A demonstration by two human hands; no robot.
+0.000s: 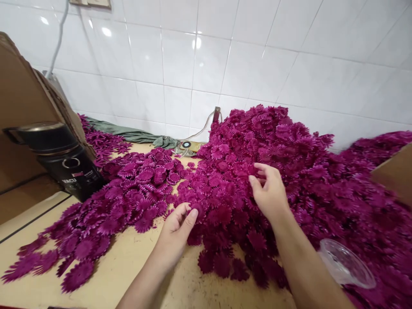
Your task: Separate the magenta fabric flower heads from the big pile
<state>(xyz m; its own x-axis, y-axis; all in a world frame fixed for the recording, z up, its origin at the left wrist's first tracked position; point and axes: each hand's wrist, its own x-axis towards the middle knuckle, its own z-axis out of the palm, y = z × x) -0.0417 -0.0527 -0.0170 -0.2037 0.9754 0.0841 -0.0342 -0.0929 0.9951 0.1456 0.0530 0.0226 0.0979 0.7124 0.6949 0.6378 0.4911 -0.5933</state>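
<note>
My left hand (180, 223) pinches a magenta flower-shaped petal piece (197, 210) between thumb and forefinger, at the near edge of a heap. Over the large pile of loose magenta petal pieces (257, 137) is my right hand (272, 189); its thumb and forefinger are curved and apart, close to the pieces. Nothing clearly shows between those two fingers. To the left lies a second, lower heap of similar petal pieces (144, 176), with frilled edges and flat round middles.
At the left a black vacuum bottle (66, 161) leans by cardboard boxes (25, 90). A clear plastic bowl (346, 264) rests among petals at lower right. Green cloth (128, 133) lies along the white tiled wall (180, 60). Cardboard (395, 176) stands at the right edge.
</note>
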